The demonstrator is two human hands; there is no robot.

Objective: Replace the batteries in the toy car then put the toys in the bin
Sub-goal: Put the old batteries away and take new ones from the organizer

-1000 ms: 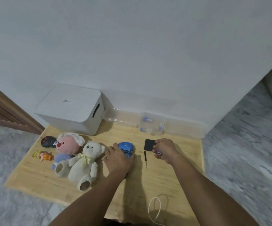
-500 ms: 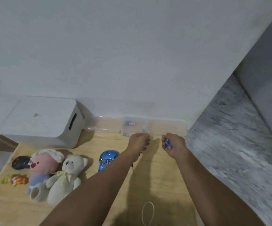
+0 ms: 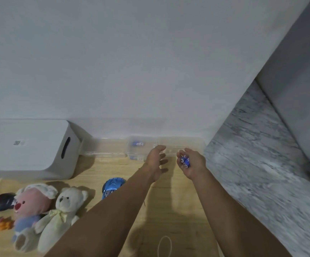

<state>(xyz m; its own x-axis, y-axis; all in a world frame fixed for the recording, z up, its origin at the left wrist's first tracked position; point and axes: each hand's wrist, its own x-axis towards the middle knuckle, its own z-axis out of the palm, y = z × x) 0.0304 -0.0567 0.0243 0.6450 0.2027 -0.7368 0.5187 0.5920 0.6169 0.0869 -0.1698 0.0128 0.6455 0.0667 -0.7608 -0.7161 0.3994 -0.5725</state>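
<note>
Right hand (image 3: 191, 164) cups blue batteries (image 3: 185, 161), count unclear; left hand (image 3: 157, 162) grip loose, holding nothing. One toy car (image 3: 112, 185), two plush toys, one bin (image 3: 30, 147); wooden desk (image 3: 169, 210), white wall

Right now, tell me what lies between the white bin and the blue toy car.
Head view: only bare wooden board between white bin and blue toy car.

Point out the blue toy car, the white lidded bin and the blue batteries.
blue toy car (image 3: 111, 186), head view, roof.
white lidded bin (image 3: 26, 145), head view, lid top.
blue batteries (image 3: 185, 161), head view, in right palm.
</note>
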